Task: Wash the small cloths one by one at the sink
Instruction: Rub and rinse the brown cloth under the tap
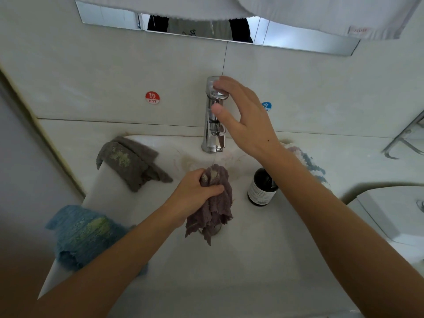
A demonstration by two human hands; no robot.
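My left hand [197, 191] grips a mauve cloth [213, 212] bunched up over the white sink [241, 260], right under the chrome faucet [213, 125]. The cloth hangs down over the drain. My right hand [243, 115] reaches to the faucet's top handle, fingers resting on it and thumb in front of the spout. A thin stream of water falls from the spout. A grey stained cloth [130, 161] lies on the sink's left rim. A blue stained cloth [85, 235] hangs over the near left edge. A pale striped cloth [309, 161] shows behind my right forearm.
A dark bottle [261, 187] with a white label stands on the sink's right side, close to my right forearm. Hot [152, 97] and cold [266, 106] stickers mark the tiled wall. A white towel [298, 14] hangs overhead. A metal rack [406, 136] is at the right.
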